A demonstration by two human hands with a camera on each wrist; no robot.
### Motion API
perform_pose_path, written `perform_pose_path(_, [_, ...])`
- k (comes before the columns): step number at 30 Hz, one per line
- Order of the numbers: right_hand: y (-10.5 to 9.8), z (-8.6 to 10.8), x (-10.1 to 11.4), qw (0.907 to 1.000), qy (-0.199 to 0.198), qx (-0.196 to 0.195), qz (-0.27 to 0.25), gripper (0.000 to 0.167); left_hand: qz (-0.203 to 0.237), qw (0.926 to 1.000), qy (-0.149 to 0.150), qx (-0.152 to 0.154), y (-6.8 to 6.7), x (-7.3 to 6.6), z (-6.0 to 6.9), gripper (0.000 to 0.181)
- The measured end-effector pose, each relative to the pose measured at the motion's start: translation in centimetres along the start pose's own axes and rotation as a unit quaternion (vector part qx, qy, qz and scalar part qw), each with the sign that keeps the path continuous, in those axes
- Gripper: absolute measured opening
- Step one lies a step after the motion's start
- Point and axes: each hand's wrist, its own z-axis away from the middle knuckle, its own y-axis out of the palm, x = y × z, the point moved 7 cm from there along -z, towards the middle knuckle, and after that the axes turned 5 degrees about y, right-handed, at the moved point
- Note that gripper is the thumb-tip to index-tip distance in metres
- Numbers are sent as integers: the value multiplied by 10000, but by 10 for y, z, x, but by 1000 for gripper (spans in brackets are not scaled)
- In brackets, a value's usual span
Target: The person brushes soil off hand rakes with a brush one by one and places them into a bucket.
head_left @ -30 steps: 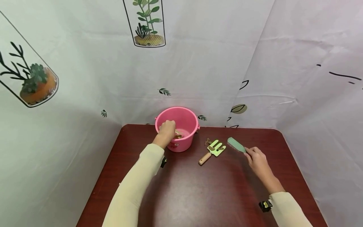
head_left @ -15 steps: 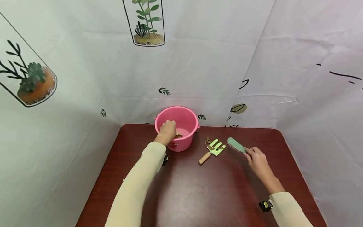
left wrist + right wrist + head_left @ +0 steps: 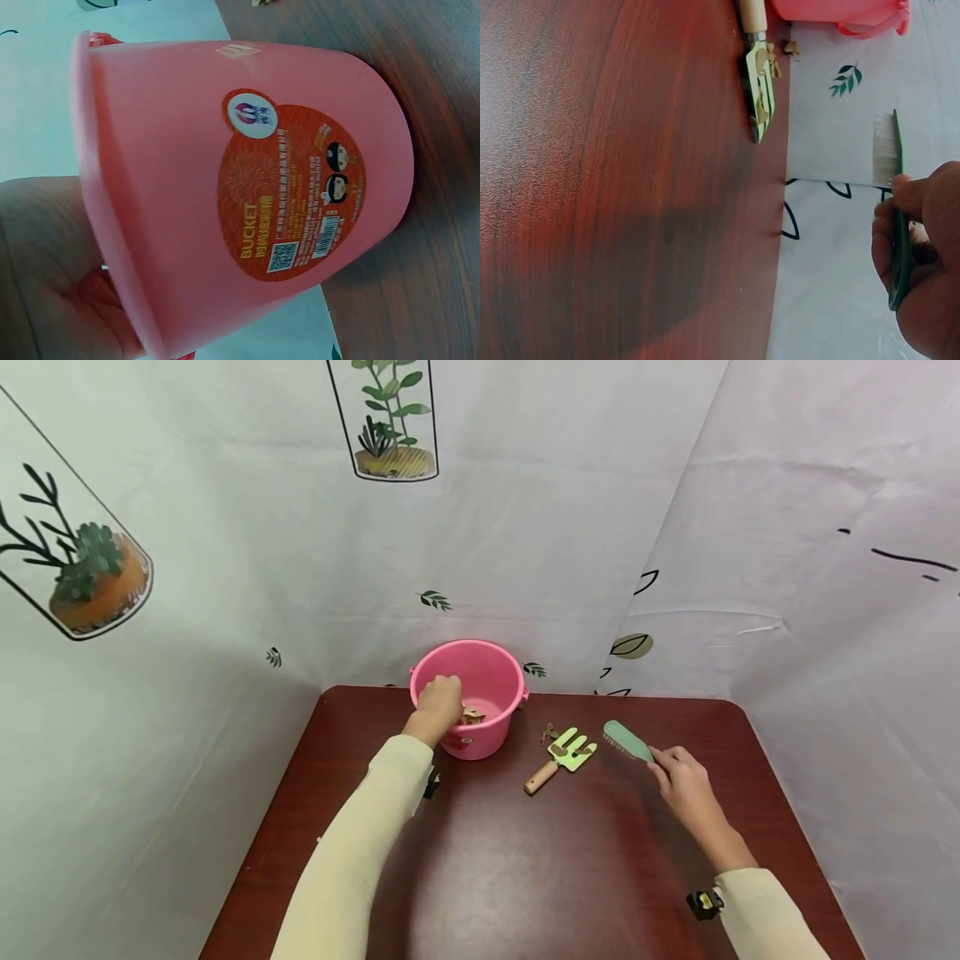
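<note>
Since the earlier frame, your left hand (image 3: 440, 700) shifted slightly left, the brush (image 3: 628, 742) slightly right. Head: left arm stretched forward, hand over the near rim of the pink bucket (image 3: 491, 679), probably to reach the brown scraps (image 3: 472, 716) inside; garden fork (image 3: 564, 760) on the table (image 3: 510, 868). Left wrist: bucket wall hides your fingers, can't tell their grip. Right wrist: your right hand (image 3: 934, 240) grips the brush handle, likely held aside.
</note>
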Motion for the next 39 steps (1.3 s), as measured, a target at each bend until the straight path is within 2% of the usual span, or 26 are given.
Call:
perform_pose_path(7, [-4,-1,0,10000,-60,-77,-13,29,-365,9980,228,-470,-13,-2,3,10])
perform_pose_path(13, [-8,-3,1,10000,-50,-39,1,30,-507,9945,423,-807,-29,-8,15,11])
perform_pose_path(20, [-13,-4,3,9996,-173,-195,58,31,-639,9840,871,-1419,-41,-22,32,27])
perform_pose_path(23, [-16,-5,4,9995,-195,-248,60,31,-581,9800,1018,-1609,-43,-29,40,33])
perform_pose_path(31, [-24,-10,8,9991,-296,-302,23,32,-568,9712,1428,-1821,-38,-45,59,63])
perform_pose_path(33, [-25,-11,8,9991,-297,-302,2,32,-518,9655,1651,-1946,-35,-49,64,67])
perform_pose_path(35, [-26,-12,8,9991,-305,-287,-23,32,-454,9555,1978,-2142,-31,-53,71,68])
perform_pose_path(39, [-26,-13,8,9990,-351,-277,-30,32,-427,9264,2713,-2576,-21,-64,85,66])
